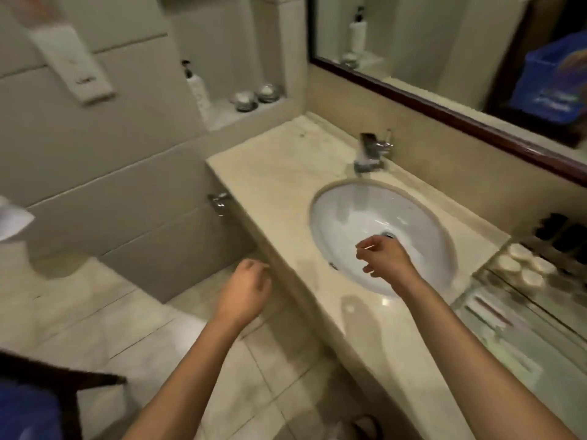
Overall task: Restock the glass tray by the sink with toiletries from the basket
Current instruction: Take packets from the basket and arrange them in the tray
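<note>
Over the sink (343, 217), our right hand (386, 258) hangs loosely curled, holding nothing. Our left hand (246, 293) does likewise, just off the counter (279, 185) edge, above the floor (111, 312). The glass tray (540, 344) sits on the counter's right end, well apart from both hands.

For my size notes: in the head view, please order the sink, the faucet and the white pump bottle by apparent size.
1. the sink, clearly largest.
2. faucet and pump bottle look about alike; the bottle is farther, so no ranking.
</note>
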`<action>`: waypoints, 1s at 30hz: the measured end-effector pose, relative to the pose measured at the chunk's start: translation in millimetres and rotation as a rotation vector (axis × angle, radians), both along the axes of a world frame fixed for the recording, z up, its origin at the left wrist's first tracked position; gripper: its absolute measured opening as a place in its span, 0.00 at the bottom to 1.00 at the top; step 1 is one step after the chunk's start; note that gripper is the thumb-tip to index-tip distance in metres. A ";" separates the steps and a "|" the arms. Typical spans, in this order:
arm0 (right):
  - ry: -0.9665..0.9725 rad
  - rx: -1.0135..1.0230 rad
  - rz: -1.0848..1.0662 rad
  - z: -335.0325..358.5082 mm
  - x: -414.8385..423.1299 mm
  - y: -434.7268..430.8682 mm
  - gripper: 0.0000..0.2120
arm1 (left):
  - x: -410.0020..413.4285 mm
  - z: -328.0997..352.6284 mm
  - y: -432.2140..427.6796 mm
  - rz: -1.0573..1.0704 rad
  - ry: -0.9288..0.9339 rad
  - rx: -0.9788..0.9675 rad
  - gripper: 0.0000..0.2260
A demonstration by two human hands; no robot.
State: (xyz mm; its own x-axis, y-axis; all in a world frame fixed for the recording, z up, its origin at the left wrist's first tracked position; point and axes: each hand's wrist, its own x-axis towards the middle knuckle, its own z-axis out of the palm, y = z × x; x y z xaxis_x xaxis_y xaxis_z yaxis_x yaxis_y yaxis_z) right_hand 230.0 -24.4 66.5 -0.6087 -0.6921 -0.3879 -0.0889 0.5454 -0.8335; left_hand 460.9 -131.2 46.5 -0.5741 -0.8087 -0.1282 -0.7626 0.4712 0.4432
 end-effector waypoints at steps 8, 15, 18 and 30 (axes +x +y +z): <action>0.075 -0.105 0.577 25.7 248.2 -114.9 0.08 | 297.3 20.4 4.4 0.530 -0.086 -0.003 0.14; 0.009 -0.082 1.072 27.7 474.9 -134.9 0.03 | 479.9 32.4 81.5 0.954 -0.056 0.004 0.13; -0.002 -0.087 1.290 27.0 546.4 -127.4 0.09 | 527.4 24.5 123.3 1.153 -0.019 0.029 0.14; 0.010 0.005 1.650 -8.3 666.6 -164.3 0.09 | 577.0 -16.4 192.3 1.530 -0.057 0.309 0.16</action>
State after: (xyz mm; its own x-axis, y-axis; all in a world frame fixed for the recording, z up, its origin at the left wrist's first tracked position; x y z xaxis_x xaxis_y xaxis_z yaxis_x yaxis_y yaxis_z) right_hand 896.6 -188.6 58.3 0.7342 -0.5536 -0.3931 -0.5445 -0.1343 -0.8279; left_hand 1037.9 61.1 30.0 0.7507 -0.5364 -0.3858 -0.4321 -0.8403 0.3275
